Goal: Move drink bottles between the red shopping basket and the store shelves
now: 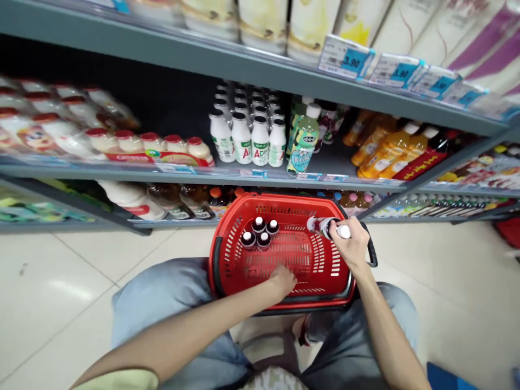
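A red shopping basket [280, 303] with black handles rests at my knees. Several dark juice bottles [264, 240] with white caps stand together in its left part. My right hand [351, 241] is closed around another dark juice bottle [324, 225], near its white cap [344, 232]. That bottle is tilted over the right side of the basket, its base pointing left. My left hand [283, 280] is low inside the basket, over the front part of its floor. Its fingers are bent downward and blurred, and I see nothing in them.
On the shelf ahead stand white milk drink bottles [244, 141], a green drink bottle [304, 141] and orange juice bottles [385, 149]. Red-capped bottles [150, 145] line the left. The shelf edge [227, 176] runs just beyond the basket. A blue object [450, 377] lies on the floor, lower right.
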